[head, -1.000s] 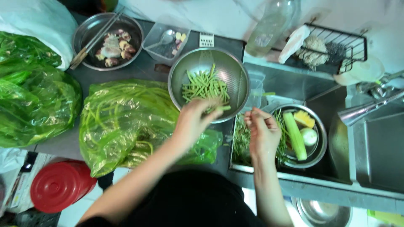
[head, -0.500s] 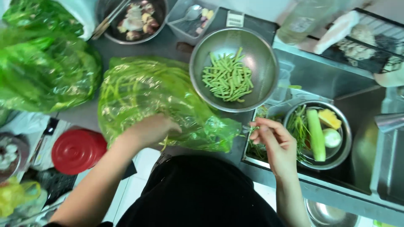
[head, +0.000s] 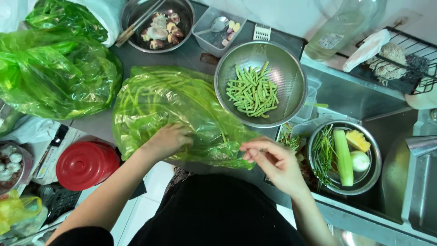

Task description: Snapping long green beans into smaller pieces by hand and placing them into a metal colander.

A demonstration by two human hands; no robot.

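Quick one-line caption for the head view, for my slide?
Left hand reaches into a green bag of long beans while the right hand hovers at its edge, below a steel colander of cut beans.

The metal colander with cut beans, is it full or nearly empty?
Far from full: the colander holds one small pile of cut beans, with bare metal all around.

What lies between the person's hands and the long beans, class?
The green plastic bag. The beans lie inside it; the left hand presses on its film and the right hand is at its near edge. Whether any finger is inside the bag cannot be told.
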